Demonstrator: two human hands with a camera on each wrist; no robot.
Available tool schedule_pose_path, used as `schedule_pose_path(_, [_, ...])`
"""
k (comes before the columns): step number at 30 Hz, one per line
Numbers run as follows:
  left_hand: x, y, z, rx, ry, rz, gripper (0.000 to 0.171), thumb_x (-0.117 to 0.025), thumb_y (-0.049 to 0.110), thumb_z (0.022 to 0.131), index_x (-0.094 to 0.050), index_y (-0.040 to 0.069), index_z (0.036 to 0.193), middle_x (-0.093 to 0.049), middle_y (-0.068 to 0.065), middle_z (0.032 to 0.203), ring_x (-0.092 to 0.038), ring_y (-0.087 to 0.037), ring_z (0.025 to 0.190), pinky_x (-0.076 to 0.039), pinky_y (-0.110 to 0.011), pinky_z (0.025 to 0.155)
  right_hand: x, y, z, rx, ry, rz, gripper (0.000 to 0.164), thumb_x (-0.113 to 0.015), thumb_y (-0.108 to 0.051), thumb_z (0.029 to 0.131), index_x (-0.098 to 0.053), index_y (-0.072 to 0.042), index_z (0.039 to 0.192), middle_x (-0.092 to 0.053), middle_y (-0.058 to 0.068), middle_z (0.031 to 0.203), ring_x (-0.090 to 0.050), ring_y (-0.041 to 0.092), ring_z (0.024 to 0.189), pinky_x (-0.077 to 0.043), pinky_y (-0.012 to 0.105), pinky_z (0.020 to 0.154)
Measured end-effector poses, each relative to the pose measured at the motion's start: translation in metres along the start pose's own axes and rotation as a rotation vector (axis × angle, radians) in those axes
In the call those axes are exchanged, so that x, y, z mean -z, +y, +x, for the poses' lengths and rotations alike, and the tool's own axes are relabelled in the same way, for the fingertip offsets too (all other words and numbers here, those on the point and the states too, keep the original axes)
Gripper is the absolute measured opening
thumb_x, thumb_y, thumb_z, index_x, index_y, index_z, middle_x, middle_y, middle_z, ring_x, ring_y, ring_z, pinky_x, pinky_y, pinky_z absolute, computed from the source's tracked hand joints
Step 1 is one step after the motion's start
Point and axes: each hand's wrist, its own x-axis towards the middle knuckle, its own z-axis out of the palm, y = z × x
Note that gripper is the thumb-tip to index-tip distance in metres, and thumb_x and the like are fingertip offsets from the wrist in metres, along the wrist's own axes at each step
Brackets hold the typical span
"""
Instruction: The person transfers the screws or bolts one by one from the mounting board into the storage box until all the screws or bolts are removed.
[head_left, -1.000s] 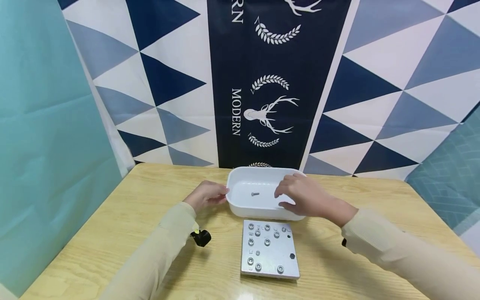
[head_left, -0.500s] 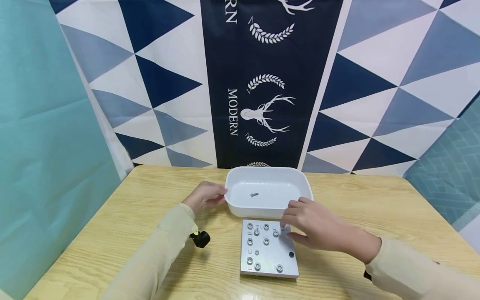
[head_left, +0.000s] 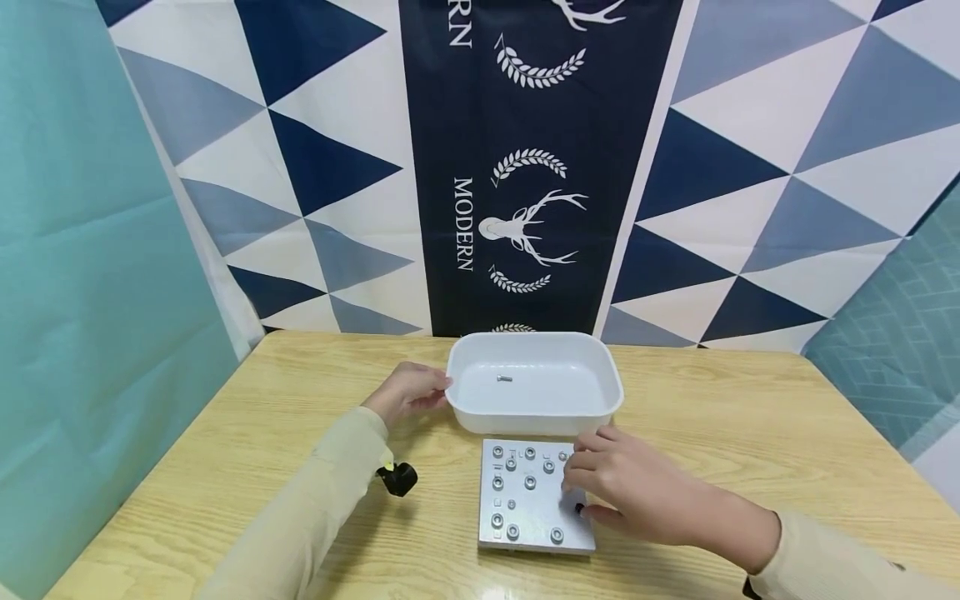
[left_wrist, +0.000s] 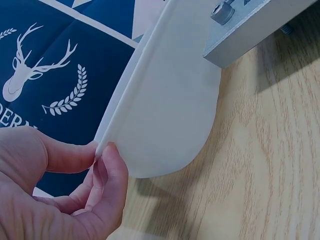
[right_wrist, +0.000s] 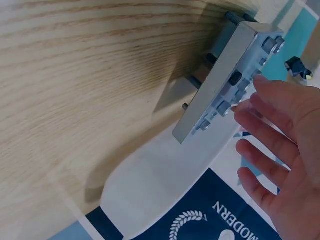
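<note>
My left hand [head_left: 411, 392] pinches the left rim of a white plastic bin [head_left: 525, 423] between thumb and fingers; the left wrist view shows this grip [left_wrist: 75, 185] closely. A small silver screw [head_left: 505, 379] lies on the bin's floor. In front of the bin stands a silver metal plate [head_left: 536, 517] with several socket-head bolts [head_left: 557, 536]. Over its right side is my right hand [head_left: 630, 487], thumb and forefinger near a black hexagonal spot [head_left: 580, 507]. The right wrist view shows its fingers [right_wrist: 265, 135] loosely bent and spread, with nothing visible between them.
The wooden table [head_left: 300, 400] carries the bin and plate. Screw shanks [right_wrist: 195, 81] stick out under the plate, which sits raised. A patterned cloth [head_left: 525, 167] hangs behind the table, a teal sheet [head_left: 97, 292] at the left. A black wrist device [head_left: 397, 478] shows at the left sleeve.
My right hand has come out of the bin, towards me, to the plate's right side. The left hand stays on the rim. The screw in the bin has turned and shifted slightly backward.
</note>
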Motion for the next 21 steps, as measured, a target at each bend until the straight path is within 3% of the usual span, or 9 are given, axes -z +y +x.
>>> schedule_pose_path(11, [-0.001,-0.005,-0.001,-0.012,0.015,-0.007,0.03,-0.062,0.004,0.091,-0.06,-0.007,0.118,-0.06,-0.005,0.083,-0.057,-0.01,0.072,-0.054,-0.016,0.069,-0.006,-0.003,-0.01,0.061,0.008,-0.014,0.029,-0.084,-0.026,0.066,-0.069,-0.023,0.092,-0.066,-0.013,0.087,-0.05,0.008,0.084,-0.045,0.026,0.073])
schedule_pose_path(21, [-0.008,0.002,-0.006,0.003,0.01,-0.019,0.03,-0.062,0.006,0.092,-0.061,-0.005,0.12,-0.06,-0.007,0.09,-0.058,-0.01,0.074,-0.053,-0.013,0.063,-0.009,-0.002,-0.013,0.069,0.041,-0.014,0.026,-0.083,-0.022,0.065,-0.069,-0.023,0.087,-0.065,-0.015,0.083,-0.05,0.007,0.083,-0.044,0.026,0.076])
